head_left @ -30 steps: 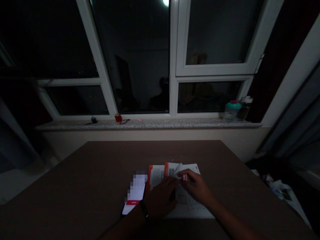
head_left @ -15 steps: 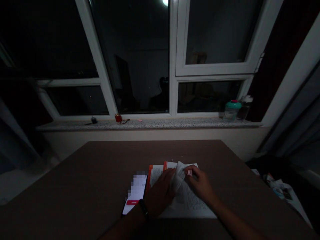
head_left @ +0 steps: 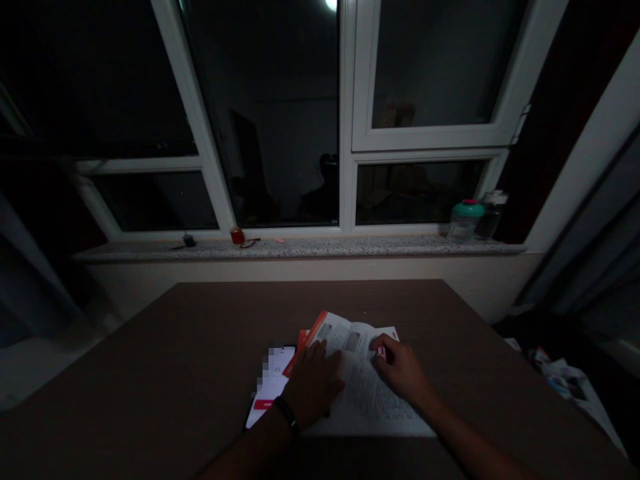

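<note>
An open printed book [head_left: 363,383] with orange page edges lies on the table in the head view. My left hand [head_left: 313,377], with a dark band at the wrist, is spread flat over the book's left page, fingers apart. Over the right page my right hand [head_left: 397,363] is closed around a small pink-and-white block [head_left: 382,351], which looks like an eraser; most of it is hidden by the fingers. A lit phone [head_left: 275,377] lies just left of the book, near my left wrist.
The brown table [head_left: 150,360] runs up to a wall below a granite sill [head_left: 320,247]. On the sill stand a green-lidded bottle [head_left: 465,221], a clear bottle [head_left: 491,215], a red container [head_left: 237,235] and a small dark bottle [head_left: 189,239]. Papers [head_left: 565,380] lie beyond the table's right edge.
The page that stood lifted between my hands is now down, and the book's left side has shifted and tilted. My left hand has moved left and spread flat. My right hand stays nearly in place.
</note>
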The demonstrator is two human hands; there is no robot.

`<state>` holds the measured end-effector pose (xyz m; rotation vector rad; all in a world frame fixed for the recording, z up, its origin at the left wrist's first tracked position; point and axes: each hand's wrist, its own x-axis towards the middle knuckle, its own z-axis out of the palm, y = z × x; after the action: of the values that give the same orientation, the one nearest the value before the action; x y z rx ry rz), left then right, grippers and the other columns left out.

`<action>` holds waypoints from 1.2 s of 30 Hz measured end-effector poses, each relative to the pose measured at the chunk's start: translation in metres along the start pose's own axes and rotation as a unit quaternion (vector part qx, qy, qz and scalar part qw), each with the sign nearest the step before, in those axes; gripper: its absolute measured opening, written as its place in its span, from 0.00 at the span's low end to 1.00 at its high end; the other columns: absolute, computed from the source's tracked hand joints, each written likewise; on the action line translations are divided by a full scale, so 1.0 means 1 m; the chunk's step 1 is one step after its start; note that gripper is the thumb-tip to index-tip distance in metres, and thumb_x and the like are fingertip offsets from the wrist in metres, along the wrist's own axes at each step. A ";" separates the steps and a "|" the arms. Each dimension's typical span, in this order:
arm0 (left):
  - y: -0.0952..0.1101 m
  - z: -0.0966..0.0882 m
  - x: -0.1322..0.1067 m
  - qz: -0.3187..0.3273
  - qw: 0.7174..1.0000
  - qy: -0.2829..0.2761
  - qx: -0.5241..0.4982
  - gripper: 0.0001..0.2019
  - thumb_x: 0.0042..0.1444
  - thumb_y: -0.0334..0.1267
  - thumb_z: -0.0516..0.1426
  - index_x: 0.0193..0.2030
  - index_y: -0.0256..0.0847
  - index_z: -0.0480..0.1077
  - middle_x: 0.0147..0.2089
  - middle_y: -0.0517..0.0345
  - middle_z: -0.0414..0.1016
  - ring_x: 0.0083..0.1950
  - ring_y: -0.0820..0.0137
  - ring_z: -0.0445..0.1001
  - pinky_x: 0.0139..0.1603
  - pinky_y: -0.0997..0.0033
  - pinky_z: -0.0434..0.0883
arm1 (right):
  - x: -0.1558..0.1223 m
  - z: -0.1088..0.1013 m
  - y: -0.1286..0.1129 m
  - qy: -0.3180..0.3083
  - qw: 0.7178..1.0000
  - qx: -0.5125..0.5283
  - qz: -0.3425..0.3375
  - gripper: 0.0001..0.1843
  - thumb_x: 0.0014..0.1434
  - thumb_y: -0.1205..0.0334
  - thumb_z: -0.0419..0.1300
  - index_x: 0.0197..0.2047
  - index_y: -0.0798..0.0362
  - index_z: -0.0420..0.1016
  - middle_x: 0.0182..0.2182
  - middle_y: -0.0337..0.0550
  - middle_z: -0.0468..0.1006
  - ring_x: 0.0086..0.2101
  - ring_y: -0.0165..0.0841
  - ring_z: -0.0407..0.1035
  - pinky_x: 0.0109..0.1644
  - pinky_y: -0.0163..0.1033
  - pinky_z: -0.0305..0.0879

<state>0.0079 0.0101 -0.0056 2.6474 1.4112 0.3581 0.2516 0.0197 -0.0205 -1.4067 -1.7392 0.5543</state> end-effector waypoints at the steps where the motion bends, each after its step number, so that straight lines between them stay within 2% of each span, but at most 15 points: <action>1: 0.000 -0.001 -0.001 0.009 1.000 -0.008 0.000 0.25 0.61 0.41 0.58 0.65 0.45 0.61 0.69 0.44 0.55 0.69 0.47 0.52 0.65 0.39 0.53 | 0.000 0.000 0.000 0.011 1.000 0.002 0.001 0.09 0.49 0.67 0.55 0.35 0.50 0.72 0.23 0.34 0.71 0.25 0.32 0.67 0.29 0.34 0.58; 7: 0.006 -0.005 -0.002 0.048 0.999 -0.022 -0.009 0.29 0.55 0.30 0.56 0.65 0.48 0.62 0.68 0.49 0.57 0.68 0.49 0.52 0.66 0.42 0.52 | 0.002 -0.007 0.000 0.098 0.995 -0.023 0.004 0.12 0.55 0.61 0.53 0.41 0.52 0.73 0.33 0.45 0.77 0.34 0.38 0.71 0.37 0.39 0.64; 12: 0.006 -0.007 -0.001 0.077 0.997 -0.017 -0.012 0.30 0.53 0.26 0.54 0.63 0.48 0.63 0.67 0.52 0.59 0.69 0.54 0.52 0.67 0.44 0.51 | 0.004 -0.005 0.007 0.098 0.995 -0.009 0.035 0.13 0.56 0.60 0.54 0.42 0.52 0.73 0.35 0.47 0.78 0.34 0.39 0.73 0.38 0.40 0.66; 18: 0.005 -0.007 -0.001 0.069 0.997 -0.031 -0.035 0.22 0.61 0.34 0.54 0.62 0.46 0.63 0.70 0.52 0.56 0.70 0.56 0.53 0.68 0.45 0.51 | 0.004 -0.003 0.008 0.080 0.995 0.018 0.053 0.11 0.56 0.59 0.54 0.40 0.51 0.73 0.31 0.42 0.79 0.30 0.38 0.73 0.35 0.39 0.66; 25: 0.006 -0.006 -0.002 0.063 0.997 -0.039 -0.039 0.24 0.58 0.33 0.56 0.62 0.43 0.62 0.72 0.50 0.52 0.71 0.54 0.51 0.68 0.47 0.53 | 0.003 -0.005 0.000 0.093 0.991 0.079 0.055 0.11 0.56 0.57 0.55 0.40 0.52 0.73 0.31 0.42 0.78 0.30 0.37 0.72 0.33 0.38 0.65; 29: 0.009 -0.008 -0.002 0.064 0.997 -0.033 -0.035 0.25 0.58 0.35 0.59 0.63 0.44 0.62 0.70 0.49 0.54 0.70 0.54 0.52 0.67 0.48 0.55 | 0.003 -0.004 -0.002 0.105 0.988 0.103 0.040 0.12 0.56 0.56 0.56 0.40 0.52 0.73 0.31 0.43 0.76 0.31 0.37 0.70 0.34 0.38 0.65; 33: 0.010 -0.009 -0.001 0.069 0.996 -0.046 -0.033 0.27 0.59 0.38 0.60 0.65 0.45 0.61 0.68 0.49 0.58 0.68 0.53 0.54 0.67 0.46 0.53 | 0.003 -0.003 -0.002 0.110 0.985 0.128 0.043 0.12 0.56 0.55 0.58 0.40 0.52 0.73 0.30 0.42 0.75 0.30 0.38 0.69 0.34 0.39 0.65; 36: 0.009 -0.008 -0.001 0.085 0.994 -0.062 -0.038 0.27 0.61 0.41 0.59 0.67 0.47 0.59 0.69 0.50 0.58 0.69 0.53 0.52 0.67 0.42 0.50 | 0.002 -0.004 -0.003 0.097 0.978 0.179 0.040 0.12 0.55 0.55 0.59 0.41 0.52 0.72 0.32 0.44 0.77 0.33 0.39 0.71 0.36 0.39 0.66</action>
<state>0.0127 0.0042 0.0039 2.6840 1.1172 0.2529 0.2533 0.0204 -0.0151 -1.2314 -1.3538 0.7095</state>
